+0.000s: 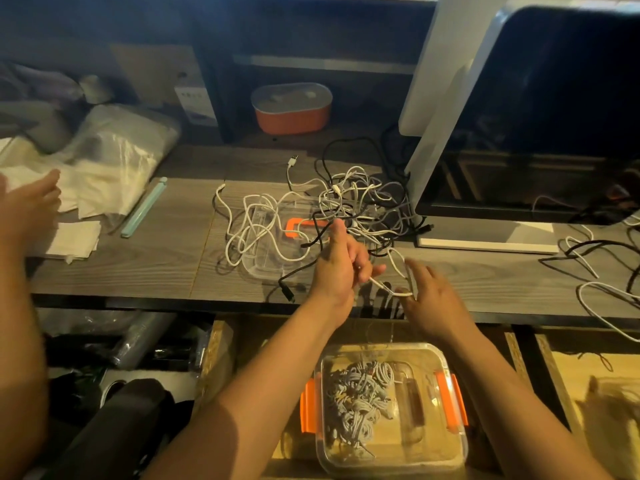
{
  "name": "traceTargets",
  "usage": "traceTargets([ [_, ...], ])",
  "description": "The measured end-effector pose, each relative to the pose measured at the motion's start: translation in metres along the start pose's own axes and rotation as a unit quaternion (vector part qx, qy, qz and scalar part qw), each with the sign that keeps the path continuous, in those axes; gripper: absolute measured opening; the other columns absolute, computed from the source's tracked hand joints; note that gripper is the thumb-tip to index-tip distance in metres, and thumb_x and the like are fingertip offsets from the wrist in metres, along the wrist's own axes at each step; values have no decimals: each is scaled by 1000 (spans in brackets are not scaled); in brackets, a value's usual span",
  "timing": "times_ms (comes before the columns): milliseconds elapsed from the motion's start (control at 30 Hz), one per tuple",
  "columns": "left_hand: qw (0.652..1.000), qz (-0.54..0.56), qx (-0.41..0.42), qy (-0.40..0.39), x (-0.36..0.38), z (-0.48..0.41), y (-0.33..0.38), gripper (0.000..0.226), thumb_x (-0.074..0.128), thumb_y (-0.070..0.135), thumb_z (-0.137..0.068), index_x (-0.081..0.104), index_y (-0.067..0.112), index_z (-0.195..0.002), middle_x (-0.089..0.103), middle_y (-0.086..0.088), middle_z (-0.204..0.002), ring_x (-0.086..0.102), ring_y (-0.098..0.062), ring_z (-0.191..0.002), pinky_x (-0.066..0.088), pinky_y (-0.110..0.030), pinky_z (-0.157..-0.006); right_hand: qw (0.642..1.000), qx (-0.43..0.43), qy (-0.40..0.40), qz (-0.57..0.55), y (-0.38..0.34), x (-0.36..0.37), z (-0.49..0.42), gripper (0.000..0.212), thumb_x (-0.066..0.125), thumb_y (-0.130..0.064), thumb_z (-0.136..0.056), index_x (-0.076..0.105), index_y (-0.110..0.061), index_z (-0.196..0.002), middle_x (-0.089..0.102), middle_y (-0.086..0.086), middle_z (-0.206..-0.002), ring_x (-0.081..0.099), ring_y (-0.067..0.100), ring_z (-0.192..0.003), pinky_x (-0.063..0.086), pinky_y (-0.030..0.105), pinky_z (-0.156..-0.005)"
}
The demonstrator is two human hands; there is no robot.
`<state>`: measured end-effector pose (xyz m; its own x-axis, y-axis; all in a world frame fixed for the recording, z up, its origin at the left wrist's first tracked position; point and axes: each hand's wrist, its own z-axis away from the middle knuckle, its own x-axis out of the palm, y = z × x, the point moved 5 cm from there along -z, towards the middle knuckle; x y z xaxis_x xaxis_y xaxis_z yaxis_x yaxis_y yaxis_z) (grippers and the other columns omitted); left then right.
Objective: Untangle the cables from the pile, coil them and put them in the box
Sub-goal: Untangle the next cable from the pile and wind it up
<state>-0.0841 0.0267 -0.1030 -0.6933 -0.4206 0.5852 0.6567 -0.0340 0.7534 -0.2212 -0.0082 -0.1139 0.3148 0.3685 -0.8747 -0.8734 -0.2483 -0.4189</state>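
A tangled pile of white, grey and black cables point(349, 202) lies on the wooden desk point(145, 254), partly over a clear lid point(258, 266). My left hand point(337, 268) pinches one end of a white cable point(396, 261) just in front of the pile. That cable loops over to my right hand point(433, 299), whose thumb and a fingertip pinch it while the other fingers spread out. Below the desk edge sits a clear box with orange clips point(450, 403), holding several coiled grey cables point(353, 400).
A large monitor point(554, 116) stands at the right, with loose black and white cables point(588, 265) beside its base. An orange lidded container point(291, 109) sits at the back. Plastic bags point(114, 161), paper and a teal stick point(143, 209) lie left. Another person's limb point(24, 216) reaches in at far left.
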Motion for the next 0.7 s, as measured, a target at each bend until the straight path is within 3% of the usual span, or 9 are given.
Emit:
traceTargets([
  [100, 998, 43, -39, 26, -3, 1, -3, 53, 31, 55, -95, 32, 19, -56, 27, 7, -45, 25, -8, -38, 45, -26, -55, 998, -23, 62, 13, -9, -3, 3, 66, 57, -14, -89, 28, -24, -147, 30, 7, -150, 28, 24, -137, 30, 38, -110],
  [233, 994, 76, -80, 16, -8, 2, -6, 43, 40, 41, -96, 35, 20, -59, 24, 6, -48, 21, -9, -43, 38, -26, -59, 995, -46, 80, 31, -12, 3, 9, 48, 55, -10, -88, 48, -20, -134, 30, 7, -149, 28, 25, -137, 30, 44, -111],
  [400, 988, 91, -122, -32, -10, 4, -8, 22, 36, 20, -99, 45, 12, -80, 37, -1, -66, 33, -12, -59, 39, -29, -76, 995, -54, 78, -35, -6, 12, 17, 26, 44, -12, -95, 57, -13, -118, 58, 7, -114, 54, 21, -100, 45, 38, -85],
  [500, 992, 63, -95, -51, -7, 2, -5, 22, 34, 17, -102, 48, 11, -86, 45, 0, -68, 39, -9, -57, 44, -26, -72, 995, -60, 24, -78, -4, 14, 19, 20, 43, -12, -95, 62, -12, -102, 58, 6, -98, 49, 16, -88, 36, 27, -72],
  [600, 993, 70, -72, -59, 6, 3, -3, 27, 31, 23, -102, 44, 15, -80, 35, 4, -58, 31, -8, -49, 41, -26, -70, 982, -85, -37, -162, -15, 14, 26, 25, 45, -34, -85, 60, -14, -85, 52, 4, -89, 44, 11, -81, 34, 17, -69],
  [633, 993, 73, -64, -61, 11, 4, -3, 28, 32, 25, -101, 43, 16, -77, 32, 4, -57, 30, -8, -49, 41, -27, -71, 975, -97, -44, -194, -16, 13, 27, 29, 45, -38, -82, 59, -12, -81, 53, 6, -86, 47, 12, -79, 38, 21, -71],
  [700, 995, 54, -43, -69, 20, 3, -3, 30, 36, 28, -99, 40, 18, -70, 29, 5, -56, 30, -9, -50, 43, -27, -70, 967, -93, -41, -234, -13, 13, 28, 24, 50, -27, -90, 57, -7, -77, 57, 13, -79, 53, 24, -75, 44, 41, -72],
])
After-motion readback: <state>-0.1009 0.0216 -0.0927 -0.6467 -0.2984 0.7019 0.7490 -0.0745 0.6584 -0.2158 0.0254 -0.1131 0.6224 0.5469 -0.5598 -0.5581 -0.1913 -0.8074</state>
